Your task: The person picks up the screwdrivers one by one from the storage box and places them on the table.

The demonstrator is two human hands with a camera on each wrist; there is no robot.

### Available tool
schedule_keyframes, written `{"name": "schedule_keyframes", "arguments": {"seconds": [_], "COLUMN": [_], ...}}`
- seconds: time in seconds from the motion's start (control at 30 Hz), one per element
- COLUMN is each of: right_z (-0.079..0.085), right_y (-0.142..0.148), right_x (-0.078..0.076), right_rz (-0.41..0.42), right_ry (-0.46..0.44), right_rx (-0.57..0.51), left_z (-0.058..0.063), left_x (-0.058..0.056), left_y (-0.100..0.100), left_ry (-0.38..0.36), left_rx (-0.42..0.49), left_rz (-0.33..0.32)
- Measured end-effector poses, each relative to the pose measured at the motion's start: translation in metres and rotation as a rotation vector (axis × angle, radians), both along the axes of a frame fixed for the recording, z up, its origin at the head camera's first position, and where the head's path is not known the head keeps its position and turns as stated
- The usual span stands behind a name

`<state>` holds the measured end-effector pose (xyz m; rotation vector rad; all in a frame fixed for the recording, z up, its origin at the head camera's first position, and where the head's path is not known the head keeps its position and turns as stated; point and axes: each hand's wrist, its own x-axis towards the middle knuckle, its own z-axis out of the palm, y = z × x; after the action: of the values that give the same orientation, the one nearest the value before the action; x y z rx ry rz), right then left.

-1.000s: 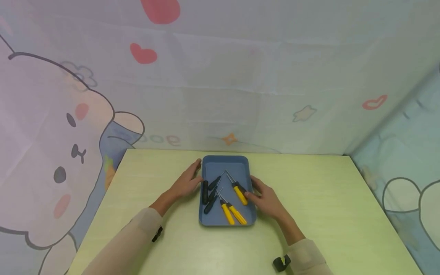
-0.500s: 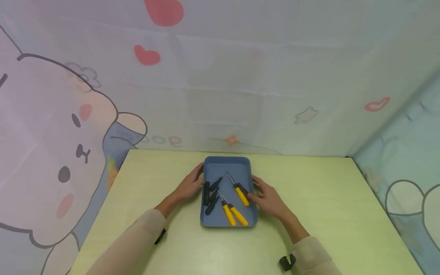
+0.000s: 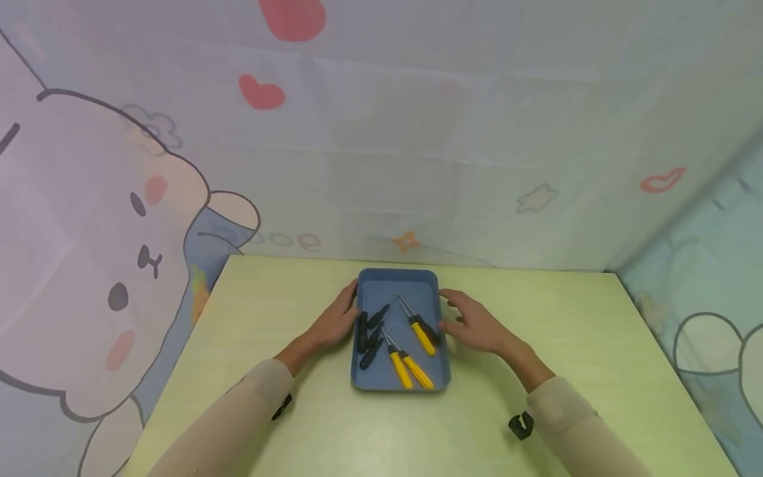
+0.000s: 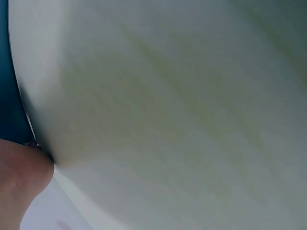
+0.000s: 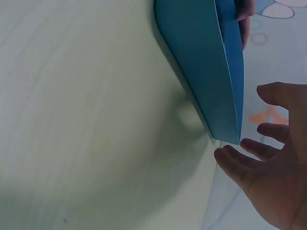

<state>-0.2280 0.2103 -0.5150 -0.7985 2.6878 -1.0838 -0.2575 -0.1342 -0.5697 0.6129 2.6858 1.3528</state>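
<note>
A blue tray (image 3: pixel 399 283) lies on the table with several screwdrivers in it. Screwdrivers with black handles (image 3: pixel 370 354) lie mostly along its left side. Several yellow-handled screwdrivers (image 3: pixel 400 368) lie toward the front and right. My left hand (image 3: pixel 334 324) holds the tray's left side, thumb at the rim and fingers along the outer wall. Only a bit of this hand (image 4: pixel 24 179) shows in the left wrist view, beside the tray wall (image 4: pixel 9 96). My right hand (image 5: pixel 276 177), fingers spread and loosely bent, is just off the tray's right wall (image 5: pixel 201 62) and grips nothing.
The pale yellow-green table (image 3: pixel 536 331) extends to both sides and in front of the tray. Behind it hangs a cloth backdrop (image 3: pixel 417 119) printed with hearts and a cartoon bear. More of this cloth stands at the right.
My right hand has let go of the tray's right rim and moved a little outward. The left hand stays at the left side. The head view has shifted slightly.
</note>
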Motion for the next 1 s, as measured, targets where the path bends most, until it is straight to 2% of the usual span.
{"name": "schedule_keyframes", "arguments": {"seconds": [0.17,0.4,0.67,1.0], "right_z": [0.008,0.022,0.038,0.042], "right_y": [-0.001,-0.006,-0.014,-0.026], "right_x": [-0.004,-0.004,-0.010,-0.016], "right_rz": [0.051,0.105,0.193,0.287], "right_ry": [0.138,0.164,0.184,0.204], "right_rx": [0.155,0.254,0.378,0.504], "left_z": [-0.002,0.001,0.002,0.001], "left_x": [0.002,0.003,0.002,0.003], "left_y": [0.001,0.003,0.003,0.003], "left_ry": [0.010,0.032,0.046,0.026], "left_rx": [-0.017,-0.015,-0.018,-0.048], "left_rz": [0.016,0.008,0.016,0.035]}}
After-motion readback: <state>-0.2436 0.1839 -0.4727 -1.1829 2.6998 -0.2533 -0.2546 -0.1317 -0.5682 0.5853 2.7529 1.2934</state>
